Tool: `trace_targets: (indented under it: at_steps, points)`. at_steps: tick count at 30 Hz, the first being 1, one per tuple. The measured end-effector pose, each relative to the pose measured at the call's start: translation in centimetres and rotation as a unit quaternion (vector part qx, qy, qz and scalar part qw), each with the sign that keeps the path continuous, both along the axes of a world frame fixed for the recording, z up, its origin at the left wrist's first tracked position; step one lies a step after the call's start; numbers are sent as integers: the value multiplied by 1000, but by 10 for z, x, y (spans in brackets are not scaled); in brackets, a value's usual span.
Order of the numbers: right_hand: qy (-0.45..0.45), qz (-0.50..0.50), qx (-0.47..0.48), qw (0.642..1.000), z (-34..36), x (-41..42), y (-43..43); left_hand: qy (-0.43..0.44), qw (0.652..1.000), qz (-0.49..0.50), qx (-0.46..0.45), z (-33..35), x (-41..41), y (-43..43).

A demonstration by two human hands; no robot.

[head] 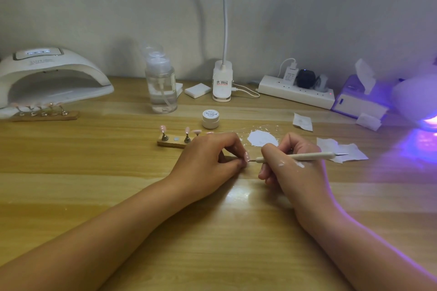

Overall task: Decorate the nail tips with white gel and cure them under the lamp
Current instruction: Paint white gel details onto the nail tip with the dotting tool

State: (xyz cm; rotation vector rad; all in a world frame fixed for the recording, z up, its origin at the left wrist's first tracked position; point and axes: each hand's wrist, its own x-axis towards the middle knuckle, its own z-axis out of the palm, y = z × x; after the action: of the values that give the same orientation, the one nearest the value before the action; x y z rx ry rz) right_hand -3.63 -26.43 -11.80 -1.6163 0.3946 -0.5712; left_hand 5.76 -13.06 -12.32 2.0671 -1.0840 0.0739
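Note:
My left hand pinches a pink nail tip low over the wooden table. My right hand grips a white dotting pen, its metal point touching that tip. White gel smears mark the back of my right hand. Behind my left hand a wooden holder carries pink tips on stands. A white gel jar stands behind it. A smear of white gel lies on clear film beyond my hands. The white curing lamp sits at the far left, another holder with tips at its mouth.
A clear pump bottle, a clip lamp base and a power strip line the back. Paper wipes lie to the right. A tissue box and a glowing violet lamp stand at the far right.

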Motion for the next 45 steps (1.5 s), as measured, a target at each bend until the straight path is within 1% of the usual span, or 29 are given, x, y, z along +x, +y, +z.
trace_targets:
  at_steps: [5,19,21,23,25,26,28,31,33,37,39,42,45]
  points:
    - [-27,0,14,1000,-4,0,-3,-8,1000,-2,-3,1,-1,0]
    - [-28,1,10,1000,-4,1,-2,-3,1000,-4,-5,-1,2,0]
    - [-52,-18,19,998,-3,0,-3,-4,1000,-4,-3,-2,2,0]
    - [-101,-59,24,993,-3,-2,-5,-3,1000,-3,-5,-3,2,0]
    - [-143,-100,4,985,-2,-1,-8,-7,1000,-5,-10,-4,2,0]
    - [-146,-112,-10,983,-3,0,-9,-11,1000,-7,-10,-4,1,1]
    - [-107,-116,-44,986,-7,3,-11,-23,1000,-7,-10,-5,1,1]
    - [-6,-96,-132,987,-13,5,-14,-31,999,2,-16,-7,1,0]
    - [19,-84,-190,978,-15,4,-15,-28,999,4,-29,-10,1,0]
    - [30,-77,-281,956,-20,2,-17,-11,998,3,-64,-10,0,1]
    - [31,-75,-298,951,-20,1,-17,-12,996,12,-88,-6,-5,1]
    - [43,-71,-293,953,-20,0,-17,-16,989,36,-146,11,-2,11]
    - [60,-69,-270,959,-19,1,-18,14,975,107,-195,36,27,41]
